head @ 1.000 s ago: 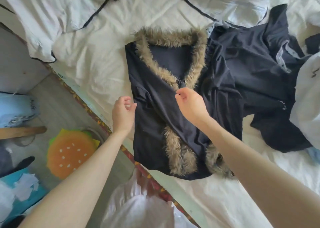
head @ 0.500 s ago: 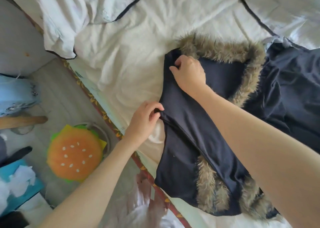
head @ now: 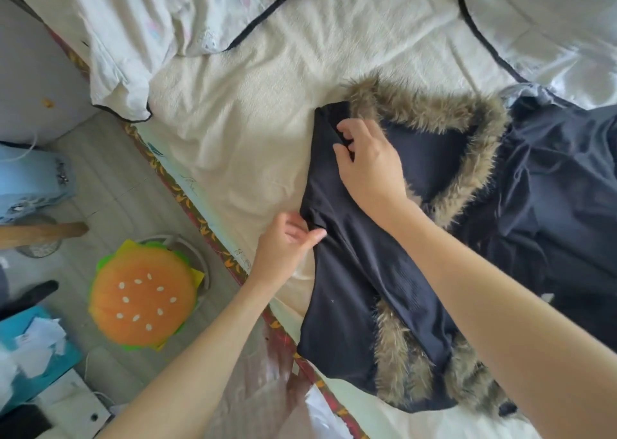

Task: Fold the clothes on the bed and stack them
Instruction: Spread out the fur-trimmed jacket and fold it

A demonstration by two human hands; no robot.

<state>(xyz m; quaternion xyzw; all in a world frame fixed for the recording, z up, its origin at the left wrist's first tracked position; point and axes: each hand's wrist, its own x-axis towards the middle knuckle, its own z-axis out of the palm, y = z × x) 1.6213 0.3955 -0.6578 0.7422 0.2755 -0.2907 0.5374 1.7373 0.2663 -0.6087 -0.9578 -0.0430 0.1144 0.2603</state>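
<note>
Fur-trimmed dark top (head: 347, 271) laid flat near the edge of the bed (head: 240, 111), partly over a second dark garment (head: 561, 204). My left hand (head: 283, 248) pinches the side seam at the armhole; my right hand (head: 370, 164) holds the shoulder edge in a curled grip. Likely faults — the smooth knit may slide from either pinch, the bulky fur may spring the fold open, or the hem, close to the bed's edge, may slip off.

burger cushion (head: 142, 301) was seen on floor, near left | white pillow (head: 140, 27) was laid far left on bed | teal box (head: 30, 355) was seen near left
</note>
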